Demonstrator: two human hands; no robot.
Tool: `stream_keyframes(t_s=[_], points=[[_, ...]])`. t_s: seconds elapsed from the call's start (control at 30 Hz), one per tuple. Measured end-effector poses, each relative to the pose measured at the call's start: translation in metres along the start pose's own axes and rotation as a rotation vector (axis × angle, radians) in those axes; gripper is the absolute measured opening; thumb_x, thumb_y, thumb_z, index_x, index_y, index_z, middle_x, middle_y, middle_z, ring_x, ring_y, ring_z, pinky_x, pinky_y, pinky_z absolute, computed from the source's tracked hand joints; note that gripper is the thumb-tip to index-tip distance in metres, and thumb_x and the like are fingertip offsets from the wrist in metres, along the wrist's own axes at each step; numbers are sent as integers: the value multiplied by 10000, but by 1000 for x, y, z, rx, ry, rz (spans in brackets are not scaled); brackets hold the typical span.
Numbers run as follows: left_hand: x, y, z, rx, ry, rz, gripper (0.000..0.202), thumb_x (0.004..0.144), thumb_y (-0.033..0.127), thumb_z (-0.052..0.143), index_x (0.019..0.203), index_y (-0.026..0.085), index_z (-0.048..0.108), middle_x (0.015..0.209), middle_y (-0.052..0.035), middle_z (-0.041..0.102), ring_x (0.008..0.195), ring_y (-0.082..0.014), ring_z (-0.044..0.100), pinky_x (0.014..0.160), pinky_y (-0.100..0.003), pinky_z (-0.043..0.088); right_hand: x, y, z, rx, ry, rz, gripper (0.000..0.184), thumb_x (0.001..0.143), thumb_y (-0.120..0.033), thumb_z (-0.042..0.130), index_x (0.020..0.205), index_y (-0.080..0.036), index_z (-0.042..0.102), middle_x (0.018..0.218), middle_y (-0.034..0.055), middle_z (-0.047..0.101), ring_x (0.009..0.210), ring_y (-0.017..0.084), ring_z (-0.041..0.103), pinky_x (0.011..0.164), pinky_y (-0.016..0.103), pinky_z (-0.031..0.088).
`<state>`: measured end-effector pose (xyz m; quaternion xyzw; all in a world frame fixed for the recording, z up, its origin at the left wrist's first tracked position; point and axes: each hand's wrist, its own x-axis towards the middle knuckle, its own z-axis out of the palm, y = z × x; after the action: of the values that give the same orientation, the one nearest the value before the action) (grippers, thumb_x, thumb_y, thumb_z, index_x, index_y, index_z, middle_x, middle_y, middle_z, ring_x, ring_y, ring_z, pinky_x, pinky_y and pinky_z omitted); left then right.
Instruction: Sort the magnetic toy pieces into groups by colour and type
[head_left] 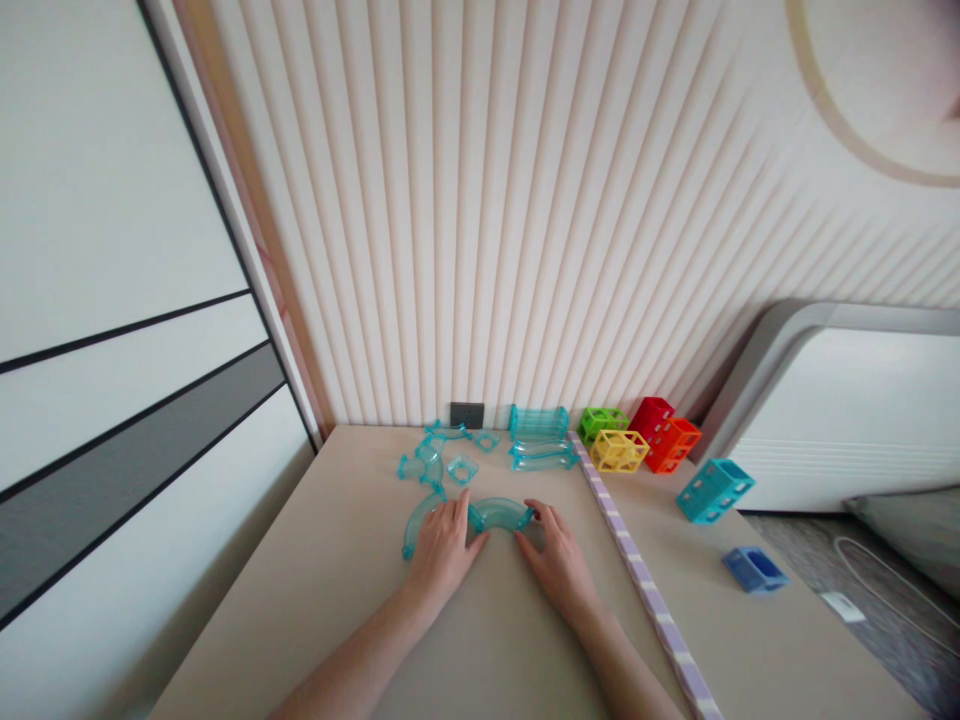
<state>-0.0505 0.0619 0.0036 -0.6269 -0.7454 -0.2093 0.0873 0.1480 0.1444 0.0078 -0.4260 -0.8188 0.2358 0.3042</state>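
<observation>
Both of my hands rest on a beige table [337, 600] around clear teal curved tube pieces. My left hand [442, 550] lies with fingers pressed on the joint between one curved tube [414, 522] and a second curved tube [499, 512]. My right hand [559, 560] touches the right end of the second curve with its fingertips. The two curves lie end to end, forming a wavy line. Neither hand lifts a piece off the table.
More teal tube pieces [435, 460] and straight tubes [538, 422] lie behind. A purple-white strip [645, 585] runs down the table. Green [601, 422], yellow [619, 450], red [651, 415], orange [675, 445], teal [715, 490] and blue [754, 570] lattice blocks sit right.
</observation>
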Motion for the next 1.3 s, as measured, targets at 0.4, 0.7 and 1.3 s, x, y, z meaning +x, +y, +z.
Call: stream_keyframes(t_s=[0.4, 0.7, 1.3], points=[[-1, -3, 3, -11, 12, 3, 557, 865, 223, 717, 1381, 140, 524, 1127, -141, 748, 1039, -308, 712, 878, -417, 575, -2, 5, 6, -104, 4, 8, 536, 899, -327, 622, 1415, -214, 527, 1224, 128, 711, 1185, 306, 664, 1030, 467, 521], [-9, -10, -13, 103, 57, 59, 496, 939, 345, 642, 1379, 135, 552, 1073, -141, 731, 990, -308, 693, 853, -429, 560, -5, 5, 6, -113, 17, -7, 690, 863, -342, 659, 1507, -228, 441, 1225, 130, 710, 1137, 327, 684, 1002, 488, 536], [-69, -77, -21, 19, 69, -22, 215, 947, 135, 505, 895, 223, 695, 1129, -87, 706, 1093, -251, 696, 973, -417, 587, 4, -30, -4, -182, 111, -180, 477, 967, -378, 565, 1412, -210, 527, 1370, 152, 632, 1269, 339, 592, 1049, 531, 478]])
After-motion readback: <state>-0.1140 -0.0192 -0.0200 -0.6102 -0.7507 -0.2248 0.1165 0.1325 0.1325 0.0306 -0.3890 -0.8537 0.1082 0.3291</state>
